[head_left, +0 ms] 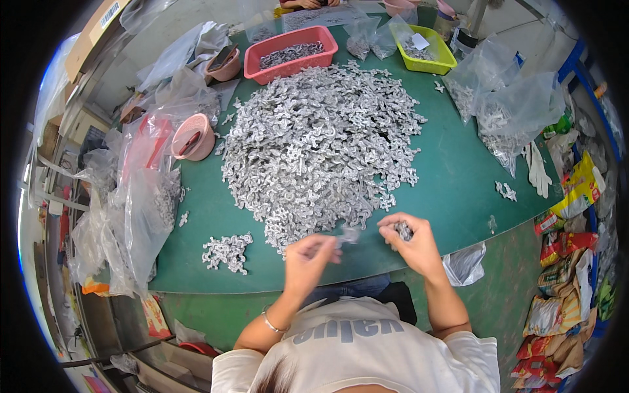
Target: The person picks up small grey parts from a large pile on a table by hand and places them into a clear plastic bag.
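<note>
A large heap of small silver-grey metal castings point(321, 144), knobbly and branched, covers the middle of the green table point(452, 196). At the near edge of the heap, my left hand point(310, 257) is blurred by motion, its fingers pinched together. A smeared silver casting point(348, 234) shows at its fingertips. To the right, my right hand point(414, 243) is curled around several metal castings point(403, 230), with thumb and forefinger toward the left hand. A small separate pile of castings point(227, 253) lies left of my left hand, by the table's front edge.
Behind the heap are a red basin point(291, 55) and a yellow-green basin point(426, 52) with metal parts. A pink bucket point(194, 137) and plastic bags point(134, 209) line the left. Filled bags point(508, 114) and a white glove point(537, 170) lie right. Another person's hands point(311, 3) show at the far edge.
</note>
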Demonstrator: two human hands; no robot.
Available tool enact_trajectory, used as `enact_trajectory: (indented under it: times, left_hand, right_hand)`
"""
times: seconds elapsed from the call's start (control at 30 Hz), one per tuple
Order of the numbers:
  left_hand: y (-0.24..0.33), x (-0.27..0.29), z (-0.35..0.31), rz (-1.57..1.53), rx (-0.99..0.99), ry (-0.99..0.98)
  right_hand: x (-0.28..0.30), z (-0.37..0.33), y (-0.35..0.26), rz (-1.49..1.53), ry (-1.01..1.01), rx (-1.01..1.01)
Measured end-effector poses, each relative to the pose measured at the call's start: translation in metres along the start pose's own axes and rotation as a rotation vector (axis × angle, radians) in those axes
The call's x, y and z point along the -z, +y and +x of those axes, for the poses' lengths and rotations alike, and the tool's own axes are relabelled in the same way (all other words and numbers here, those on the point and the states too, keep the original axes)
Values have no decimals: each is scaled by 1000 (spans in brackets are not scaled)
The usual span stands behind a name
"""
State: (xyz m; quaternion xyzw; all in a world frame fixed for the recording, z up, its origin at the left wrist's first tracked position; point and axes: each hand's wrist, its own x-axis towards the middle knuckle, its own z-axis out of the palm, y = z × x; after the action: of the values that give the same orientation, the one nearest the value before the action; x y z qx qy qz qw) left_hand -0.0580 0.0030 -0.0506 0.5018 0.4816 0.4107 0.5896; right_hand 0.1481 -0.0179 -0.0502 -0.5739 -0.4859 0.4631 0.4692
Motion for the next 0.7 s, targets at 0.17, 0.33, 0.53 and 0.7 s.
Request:
enact_trajectory:
  times: [0.17,0.33,0.53,0.7]
  left_hand:
    - [-60,98,-9,523,-312,688]
    - [-80,168,-22,1149,-241,972]
    - [-74,153,-16,1037,-388,965]
    - [-67,131,-6,1043,-431,907]
  right_hand:
    - [17,38,37,-499,202,17]
    - [5,69,59,-869,304,164]
    - [8,68,53,-814,279,80]
    - [24,55,54,-896,490,26]
